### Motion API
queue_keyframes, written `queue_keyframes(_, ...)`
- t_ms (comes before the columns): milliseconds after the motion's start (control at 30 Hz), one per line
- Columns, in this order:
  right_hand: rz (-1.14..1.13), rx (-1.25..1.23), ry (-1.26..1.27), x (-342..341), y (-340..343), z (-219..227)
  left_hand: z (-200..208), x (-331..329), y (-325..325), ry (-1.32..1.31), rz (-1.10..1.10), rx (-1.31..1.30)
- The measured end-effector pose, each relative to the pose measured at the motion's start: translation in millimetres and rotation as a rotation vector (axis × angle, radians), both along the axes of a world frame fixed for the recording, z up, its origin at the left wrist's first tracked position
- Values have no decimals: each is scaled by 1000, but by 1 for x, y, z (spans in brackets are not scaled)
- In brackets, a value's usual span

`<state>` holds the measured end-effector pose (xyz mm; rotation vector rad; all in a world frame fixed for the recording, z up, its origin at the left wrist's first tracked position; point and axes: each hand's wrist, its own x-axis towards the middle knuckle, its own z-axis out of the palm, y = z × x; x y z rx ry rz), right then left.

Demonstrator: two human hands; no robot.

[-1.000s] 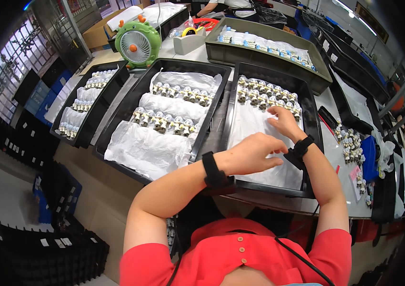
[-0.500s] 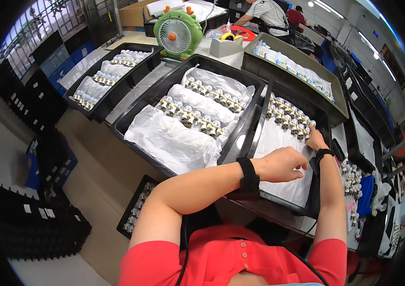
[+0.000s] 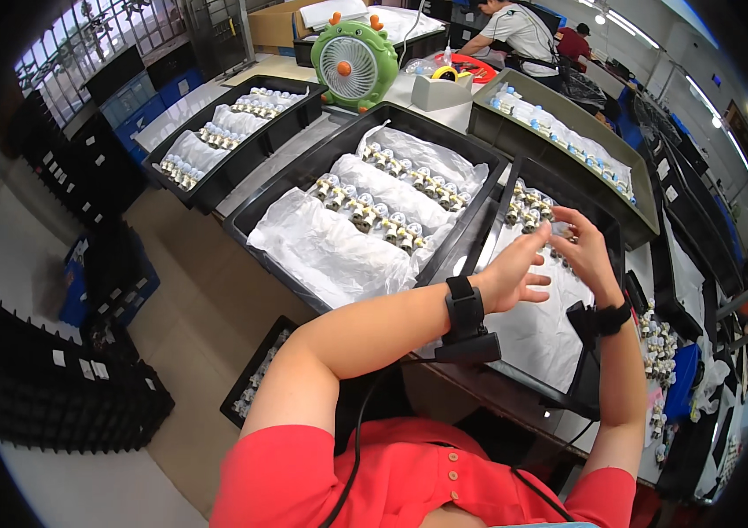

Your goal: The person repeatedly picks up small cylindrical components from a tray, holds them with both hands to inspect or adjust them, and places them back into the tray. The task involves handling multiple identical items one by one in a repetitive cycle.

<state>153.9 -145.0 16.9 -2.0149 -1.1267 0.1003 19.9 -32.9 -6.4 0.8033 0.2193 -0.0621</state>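
Note:
Both of my hands are over the black tray [image 3: 613, 216] at the right, lined with a white sheet [image 3: 532, 326]. Small white figurines [image 3: 528, 209] with yellowish and dark parts stand in rows at its far end. My left hand [image 3: 514, 271] has its fingers apart, the index fingertip close to the figurines. Curved round in a loose C, the fingers and thumb of my right hand [image 3: 589, 255] are apart, beside the left fingertips. More figurines show below and behind the right fingers, partly hidden. I see nothing clearly held in either hand.
A larger black tray [image 3: 246, 231] holds figurine rows between white padding; another black tray [image 3: 207, 189] stands farther left. An olive tray [image 3: 567, 141], a green fan [image 3: 356, 66] and a tape dispenser [image 3: 441, 91] are behind. Loose figurines [image 3: 658, 348] lie at right. A person [image 3: 519, 35] works beyond.
My right hand has drawn back from the row's right end toward the left hand. My left hand has risen toward the figurines and its fingers have spread. The view has shifted slightly.

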Motion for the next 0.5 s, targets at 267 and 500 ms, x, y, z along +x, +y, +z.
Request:
queue_keyframes(267,86,252,-227,-85,2,61,13,-1,12,-200,29,-88)
queue_keyframes(500,315,1057,-368,-176,-65,105,7,2,5,-103,27,75)
